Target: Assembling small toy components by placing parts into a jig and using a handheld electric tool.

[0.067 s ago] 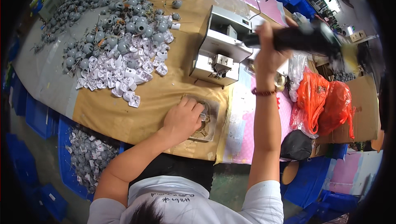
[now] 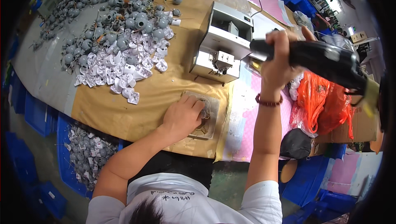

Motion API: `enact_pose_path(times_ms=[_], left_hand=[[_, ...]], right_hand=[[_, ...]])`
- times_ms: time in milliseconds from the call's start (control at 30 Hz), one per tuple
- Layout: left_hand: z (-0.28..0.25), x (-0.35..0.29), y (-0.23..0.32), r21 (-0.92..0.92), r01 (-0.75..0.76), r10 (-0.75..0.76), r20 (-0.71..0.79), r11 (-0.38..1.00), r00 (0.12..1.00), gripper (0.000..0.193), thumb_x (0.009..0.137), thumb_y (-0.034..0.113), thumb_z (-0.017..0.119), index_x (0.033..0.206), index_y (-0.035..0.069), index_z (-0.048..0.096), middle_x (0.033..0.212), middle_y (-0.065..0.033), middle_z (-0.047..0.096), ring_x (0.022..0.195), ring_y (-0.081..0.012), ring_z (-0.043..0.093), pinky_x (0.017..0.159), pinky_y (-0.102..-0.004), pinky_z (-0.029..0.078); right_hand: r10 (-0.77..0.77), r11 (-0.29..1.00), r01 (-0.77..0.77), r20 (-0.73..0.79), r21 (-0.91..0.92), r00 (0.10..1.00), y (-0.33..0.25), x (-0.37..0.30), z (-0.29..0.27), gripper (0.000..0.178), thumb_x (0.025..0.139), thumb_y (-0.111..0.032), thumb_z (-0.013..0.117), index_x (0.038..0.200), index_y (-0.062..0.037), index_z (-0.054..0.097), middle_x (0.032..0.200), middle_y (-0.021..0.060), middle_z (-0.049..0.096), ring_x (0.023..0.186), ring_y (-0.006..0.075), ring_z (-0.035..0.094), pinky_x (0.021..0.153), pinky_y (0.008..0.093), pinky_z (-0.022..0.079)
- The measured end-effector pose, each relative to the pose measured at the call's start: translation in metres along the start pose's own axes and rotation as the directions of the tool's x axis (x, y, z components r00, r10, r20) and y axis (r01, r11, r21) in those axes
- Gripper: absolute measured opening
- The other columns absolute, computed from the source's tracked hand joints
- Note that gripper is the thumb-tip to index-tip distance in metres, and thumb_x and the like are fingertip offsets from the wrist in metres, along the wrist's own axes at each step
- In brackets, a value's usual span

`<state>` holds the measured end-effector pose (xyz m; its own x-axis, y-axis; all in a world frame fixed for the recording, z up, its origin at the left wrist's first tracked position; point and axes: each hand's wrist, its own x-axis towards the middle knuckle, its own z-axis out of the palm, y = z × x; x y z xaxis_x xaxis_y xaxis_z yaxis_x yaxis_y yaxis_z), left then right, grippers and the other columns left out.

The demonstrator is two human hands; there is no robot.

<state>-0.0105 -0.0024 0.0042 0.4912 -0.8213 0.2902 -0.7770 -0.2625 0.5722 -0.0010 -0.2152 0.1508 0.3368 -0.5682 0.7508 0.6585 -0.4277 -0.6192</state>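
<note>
My left hand (image 2: 182, 115) rests on a square, clear-topped fixture block (image 2: 211, 121) near the table's front edge. Its fingers are curled down and bunched together over a recess in the block. A small pale piece shows beside the fingertips, but what they pinch is hidden. Raised over the right side of the table, my right hand (image 2: 280, 63) is wrapped round a long black handheld power tool (image 2: 324, 61). The tool lies nearly level, its narrower end toward the metal machine and its yellow-banded end to the right.
A silver box-shaped machine (image 2: 222, 38) stands beyond the block. Grey round housings (image 2: 140, 20) and white plastic caps (image 2: 119, 67) heap up on the left. Red plastic bags (image 2: 313, 100) and a black pouch (image 2: 296, 144) sit at right. A blue bin (image 2: 66, 158) of parts stands below the table.
The black tool and my right hand have come lower and slightly nearer, with the tool tilting down to the right. My left hand stays over the block.
</note>
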Motion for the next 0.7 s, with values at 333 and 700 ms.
enact_pose_path(times_ms=[333, 700], left_hand=[[0.002, 0.002, -0.001, 0.027, -0.013, 0.014, -0.040, 1.000, 0.999, 0.030, 0.074, 0.014, 0.074, 0.102, 0.008, 0.065, 0.095, -0.0083, 0.059, 0.094, -0.0286, 0.059, 0.078, -0.0401, 0.053], [0.003, 0.000, -0.006, -0.004, -0.044, 0.043, -0.065, 0.999, 0.997, 0.032, 0.074, 0.014, 0.073, 0.103, 0.007, 0.062, 0.096, -0.0106, 0.059, 0.093, -0.0317, 0.058, 0.075, -0.0428, 0.052]], right_hand=[[0.467, 0.884, -0.461, 0.112, -0.073, 0.877, 0.031, -0.019, 0.007, 0.040, 0.085, 0.002, 0.068, 0.120, 0.0064, 0.049, 0.072, 0.0093, 0.062, 0.061, 0.0180, 0.061, 0.062, 0.0336, 0.052], [0.592, 0.799, -0.596, 0.290, -0.084, 0.752, -0.035, -0.084, -0.002, 0.069, 0.082, 0.001, 0.061, 0.143, 0.0092, 0.029, 0.068, 0.0091, 0.060, 0.059, 0.0189, 0.060, 0.062, 0.0320, 0.050]])
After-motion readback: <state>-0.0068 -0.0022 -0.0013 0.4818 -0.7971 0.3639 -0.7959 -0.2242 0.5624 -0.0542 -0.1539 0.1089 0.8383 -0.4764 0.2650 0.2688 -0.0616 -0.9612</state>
